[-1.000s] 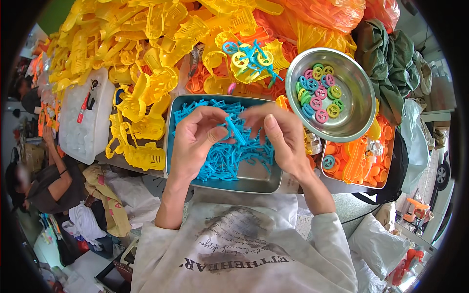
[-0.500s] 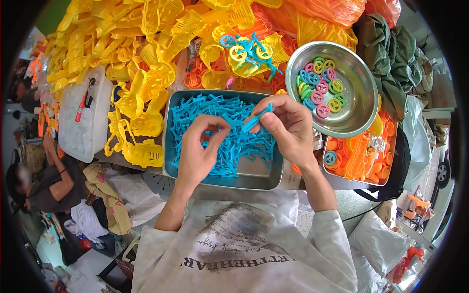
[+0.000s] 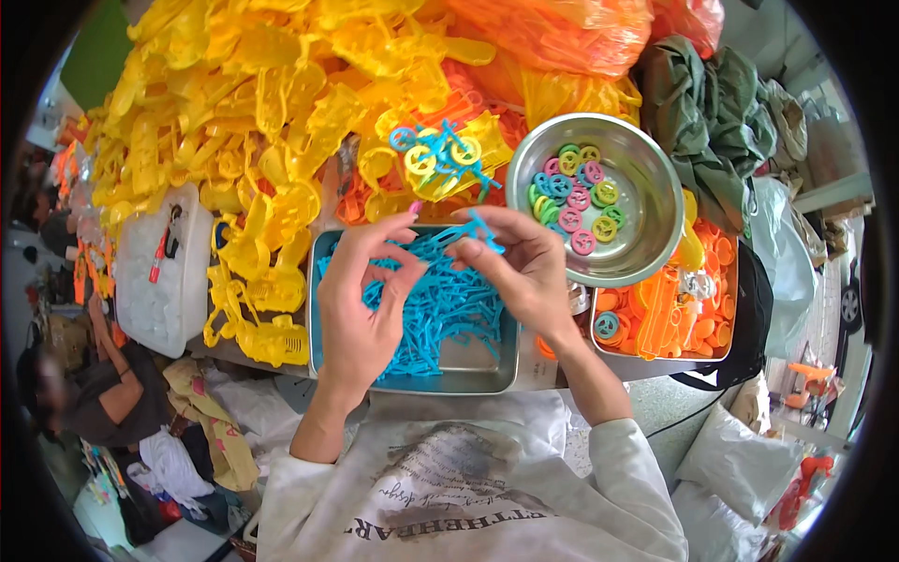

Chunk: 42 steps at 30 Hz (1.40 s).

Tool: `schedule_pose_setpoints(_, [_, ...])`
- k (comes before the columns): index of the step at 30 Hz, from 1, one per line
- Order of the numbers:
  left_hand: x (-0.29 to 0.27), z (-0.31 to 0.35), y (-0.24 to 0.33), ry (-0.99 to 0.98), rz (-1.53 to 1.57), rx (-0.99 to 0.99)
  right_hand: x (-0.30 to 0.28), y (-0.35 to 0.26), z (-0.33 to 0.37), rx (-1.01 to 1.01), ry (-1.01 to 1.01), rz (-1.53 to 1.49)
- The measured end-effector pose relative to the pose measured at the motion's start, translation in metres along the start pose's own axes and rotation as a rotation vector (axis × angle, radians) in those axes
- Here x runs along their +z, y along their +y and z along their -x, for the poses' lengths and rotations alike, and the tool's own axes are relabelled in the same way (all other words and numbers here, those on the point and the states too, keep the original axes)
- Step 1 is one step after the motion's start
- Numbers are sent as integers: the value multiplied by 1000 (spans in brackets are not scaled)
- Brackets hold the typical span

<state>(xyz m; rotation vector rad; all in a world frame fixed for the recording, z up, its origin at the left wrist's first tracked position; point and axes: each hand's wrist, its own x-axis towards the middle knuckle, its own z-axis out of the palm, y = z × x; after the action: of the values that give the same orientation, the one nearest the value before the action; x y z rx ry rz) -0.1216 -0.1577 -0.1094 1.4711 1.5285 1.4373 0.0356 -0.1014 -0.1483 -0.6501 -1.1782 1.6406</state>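
Note:
A rectangular metal tray (image 3: 468, 379) in front of me holds a heap of small blue plastic parts (image 3: 440, 309). My right hand (image 3: 520, 267) is above its far edge, pinching one blue plastic part (image 3: 479, 229) between thumb and fingers. My left hand (image 3: 361, 300) hovers over the tray's left half, fingers bent, its fingertips touching the same blue part's long end. An assembled blue toy bicycle with yellow wheels (image 3: 440, 155) lies on the yellow pile beyond the tray.
A round steel bowl (image 3: 646, 244) with several coloured wheels stands at the right. Below it is a tray of orange parts (image 3: 665, 314). A large heap of yellow plastic parts (image 3: 253, 122) fills the left and back. A person (image 3: 89, 393) sits at lower left.
Both hands rose from the blue heap toward the tray's far edge. The right hand now holds one blue part clear of the heap, the left hand meeting it.

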Motion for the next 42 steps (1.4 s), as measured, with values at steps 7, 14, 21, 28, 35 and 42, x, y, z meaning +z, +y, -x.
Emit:
schedule_pose_setpoints(7, [8,2,-9,-33,241,-99,2,3,0,-66,-43,29])
schedule_pose_setpoints(14, [2,-19,-12,-370,740,-582,-17,-23,-2,-381,-74,396])
schedule_pose_setpoints(21, [92,-77,0,-440,-225,120,-51,-77,21,-469,190,468])
schedule_pose_setpoints(28, [164,-102,-39,-560,-733,583,-68,-126,5,-434,377,438])
schedule_pose_setpoints(35, [155,-99,-44,-553,-740,632,-48,-122,-16,-332,467,284])
schedule_pose_setpoints(42, [153,-119,-48,-613,-790,636,-34,-127,-21,-448,550,356])
